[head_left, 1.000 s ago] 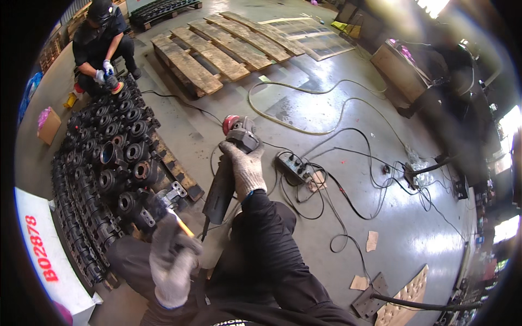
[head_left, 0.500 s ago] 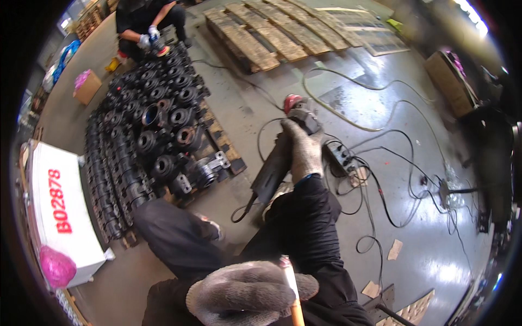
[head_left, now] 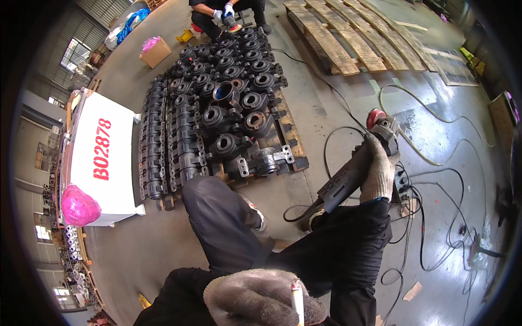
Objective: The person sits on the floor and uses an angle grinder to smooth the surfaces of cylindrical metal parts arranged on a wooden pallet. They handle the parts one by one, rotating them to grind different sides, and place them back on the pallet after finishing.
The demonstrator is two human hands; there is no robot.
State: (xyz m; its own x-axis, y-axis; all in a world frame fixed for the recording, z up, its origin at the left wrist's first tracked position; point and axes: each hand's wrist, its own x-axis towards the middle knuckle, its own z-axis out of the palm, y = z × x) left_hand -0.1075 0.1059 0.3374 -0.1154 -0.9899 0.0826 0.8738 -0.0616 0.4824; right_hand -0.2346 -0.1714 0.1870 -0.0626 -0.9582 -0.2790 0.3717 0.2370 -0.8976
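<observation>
Right hand (head_left: 378, 171) grips angle grinder (head_left: 356, 165) | left hand (head_left: 263, 299) raised, cigarette (head_left: 297, 303)

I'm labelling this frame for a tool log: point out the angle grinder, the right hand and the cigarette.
angle grinder (head_left: 348, 176), head view, on its dark body.
right hand (head_left: 379, 168), head view, on the glove's back.
cigarette (head_left: 297, 301), head view, on its white shaft, at the left hand (head_left: 255, 299).

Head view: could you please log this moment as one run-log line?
right hand: grips angle grinder, raised off floor | left hand: holds cigarette near camera | black castings on pallet ahead | co-worker's gloved hands beyond
</observation>
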